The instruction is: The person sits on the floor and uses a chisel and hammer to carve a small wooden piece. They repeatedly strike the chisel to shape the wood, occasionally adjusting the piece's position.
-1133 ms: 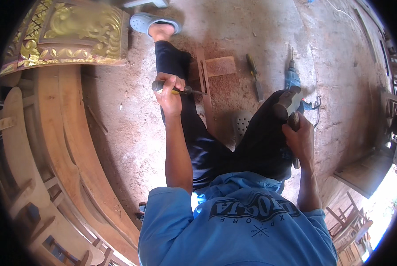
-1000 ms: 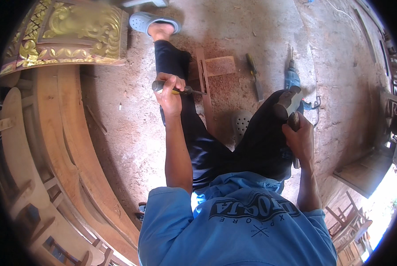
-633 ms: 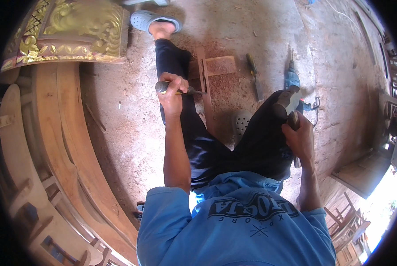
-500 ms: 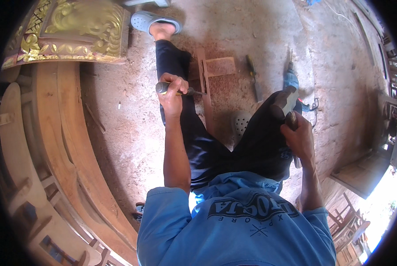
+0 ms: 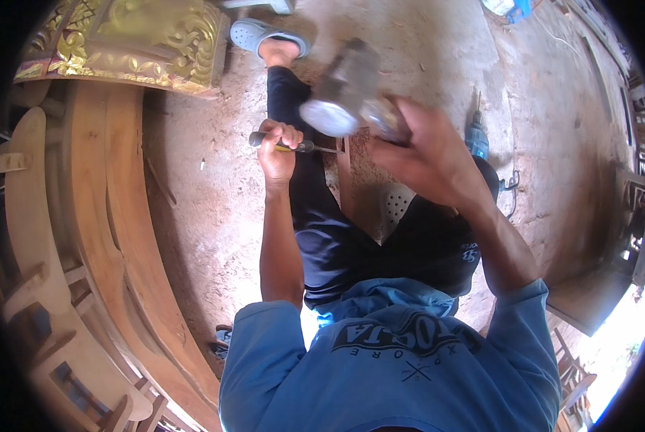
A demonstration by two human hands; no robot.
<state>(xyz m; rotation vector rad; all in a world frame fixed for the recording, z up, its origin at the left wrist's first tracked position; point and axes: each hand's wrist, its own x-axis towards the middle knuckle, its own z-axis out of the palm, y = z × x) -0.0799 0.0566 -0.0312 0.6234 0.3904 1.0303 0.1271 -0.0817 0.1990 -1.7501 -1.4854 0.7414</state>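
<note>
My left hand [image 5: 278, 155] is closed round the dark and yellow handle of a chisel [image 5: 306, 146]. The chisel lies nearly level, with its thin blade pointing right to a narrow wooden strip [image 5: 345, 183] between my legs. Whether the tip touches the wood, I cannot tell. In my right hand [image 5: 438, 155] is a mallet [image 5: 350, 83], raised in front of me above the strip and blurred by motion. Its thick head has a pale round face. The mallet and my right arm hide the strip's far end and part of the floor.
Long curved wooden pieces [image 5: 132, 216] stand at my left, below a gold carved panel [image 5: 146, 43]. A blue power drill [image 5: 476, 133] lies on the floor beyond my right knee. A grey clog [image 5: 397, 205] shows between my legs, and wooden furniture parts [image 5: 38, 216] fill the left edge.
My right hand has swung the mallet up and left, from beside my right knee to above the wooden strip. The left hand still grips the chisel, nearly in place. The view has shifted slightly.
</note>
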